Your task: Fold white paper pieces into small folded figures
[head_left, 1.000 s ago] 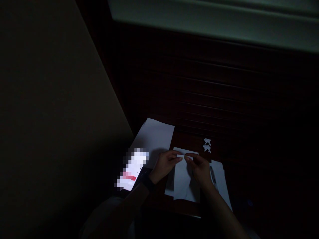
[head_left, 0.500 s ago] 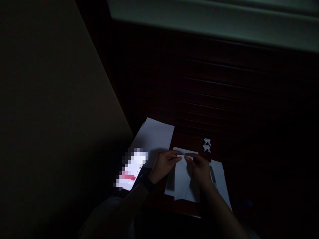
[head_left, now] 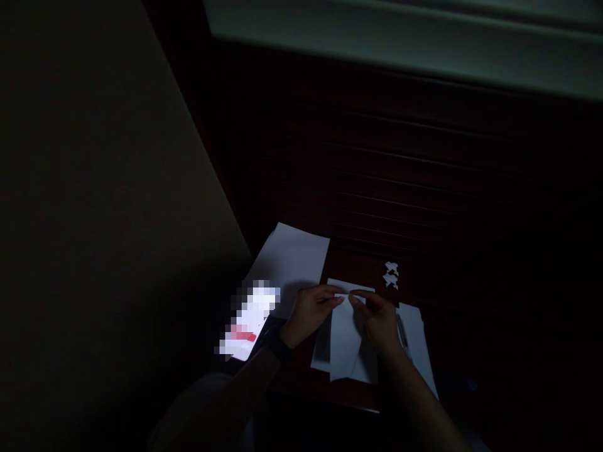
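Both hands pinch the top edge of a white sheet of paper (head_left: 346,345), their fingertips nearly meeting. My left hand (head_left: 311,311), with a dark band on its wrist, grips the paper's upper left part. My right hand (head_left: 380,319) has thumb and fingers closed on the same edge, just to the right. The sheet slopes down toward me and shows faint crease lines. Beneath it lies another white sheet (head_left: 321,358), mostly covered. Dim light hides the fine detail at the fingertips.
A lit phone (head_left: 249,323), its screen blurred, is at the left. Behind it lie white sheets (head_left: 296,263). Small folded paper pieces (head_left: 391,275) sit at the table's back right. A pen (head_left: 402,331) rests on more paper (head_left: 420,342). A pale wall (head_left: 117,188) rises at left.
The lower edge of the held paper has dropped very slightly. Both hands keep almost the same place and grip.
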The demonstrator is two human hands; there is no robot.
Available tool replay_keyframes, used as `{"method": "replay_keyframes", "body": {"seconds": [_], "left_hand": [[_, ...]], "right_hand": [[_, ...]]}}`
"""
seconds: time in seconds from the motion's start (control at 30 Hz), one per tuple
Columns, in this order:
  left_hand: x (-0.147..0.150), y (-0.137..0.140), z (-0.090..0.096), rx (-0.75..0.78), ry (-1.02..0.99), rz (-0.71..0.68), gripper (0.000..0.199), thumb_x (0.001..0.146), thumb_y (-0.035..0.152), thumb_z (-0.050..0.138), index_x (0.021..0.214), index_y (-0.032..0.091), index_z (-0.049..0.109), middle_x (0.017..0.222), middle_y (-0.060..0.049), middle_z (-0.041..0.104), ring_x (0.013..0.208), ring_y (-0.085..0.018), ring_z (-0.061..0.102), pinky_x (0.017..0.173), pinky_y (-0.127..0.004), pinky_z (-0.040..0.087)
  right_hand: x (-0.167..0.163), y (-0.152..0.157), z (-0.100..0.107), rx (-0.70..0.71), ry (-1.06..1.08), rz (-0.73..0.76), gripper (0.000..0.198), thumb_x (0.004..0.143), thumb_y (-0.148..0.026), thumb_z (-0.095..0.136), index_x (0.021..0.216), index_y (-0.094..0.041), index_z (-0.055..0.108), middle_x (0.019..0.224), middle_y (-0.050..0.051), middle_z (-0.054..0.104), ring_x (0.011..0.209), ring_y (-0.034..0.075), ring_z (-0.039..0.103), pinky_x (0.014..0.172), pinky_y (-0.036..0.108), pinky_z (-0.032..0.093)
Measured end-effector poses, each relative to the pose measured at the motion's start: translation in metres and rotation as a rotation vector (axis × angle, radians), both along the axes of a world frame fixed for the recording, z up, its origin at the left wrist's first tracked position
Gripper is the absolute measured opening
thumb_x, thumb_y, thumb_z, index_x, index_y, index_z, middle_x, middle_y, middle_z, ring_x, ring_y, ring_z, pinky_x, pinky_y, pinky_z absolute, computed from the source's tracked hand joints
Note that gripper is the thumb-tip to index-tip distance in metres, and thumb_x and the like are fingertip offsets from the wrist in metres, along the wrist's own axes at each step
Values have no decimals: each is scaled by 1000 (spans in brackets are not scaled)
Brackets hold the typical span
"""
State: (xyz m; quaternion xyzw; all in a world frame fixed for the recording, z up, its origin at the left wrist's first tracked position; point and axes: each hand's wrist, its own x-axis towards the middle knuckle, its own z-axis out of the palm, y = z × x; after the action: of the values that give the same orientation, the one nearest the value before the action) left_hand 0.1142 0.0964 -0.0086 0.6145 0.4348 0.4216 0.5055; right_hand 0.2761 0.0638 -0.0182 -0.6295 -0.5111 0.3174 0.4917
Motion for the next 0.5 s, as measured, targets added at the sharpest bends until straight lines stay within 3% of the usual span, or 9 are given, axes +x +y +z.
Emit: {"method": "replay_keyframes", "body": {"seconds": [0.37, 0.5], "left_hand": [[0, 1, -2, 8, -19, -17, 23, 75, 30, 62, 93, 16, 68, 87, -6, 71, 79, -18, 66, 70, -25, 52], [0, 1, -3, -2, -28, -27, 22, 76, 29, 62, 93, 16, 68, 89, -6, 71, 80, -18, 66, 71, -26, 52]], "right_hand": [[-2, 0, 4, 18, 32, -16, 31, 70, -43, 63, 85, -17, 70, 64, 2, 63, 53, 14, 48, 50, 24, 36], [-1, 0, 4, 2, 29, -24, 32, 70, -44, 64, 85, -17, 71, 54, -2, 56, 46, 11, 41, 45, 23, 31]]}}
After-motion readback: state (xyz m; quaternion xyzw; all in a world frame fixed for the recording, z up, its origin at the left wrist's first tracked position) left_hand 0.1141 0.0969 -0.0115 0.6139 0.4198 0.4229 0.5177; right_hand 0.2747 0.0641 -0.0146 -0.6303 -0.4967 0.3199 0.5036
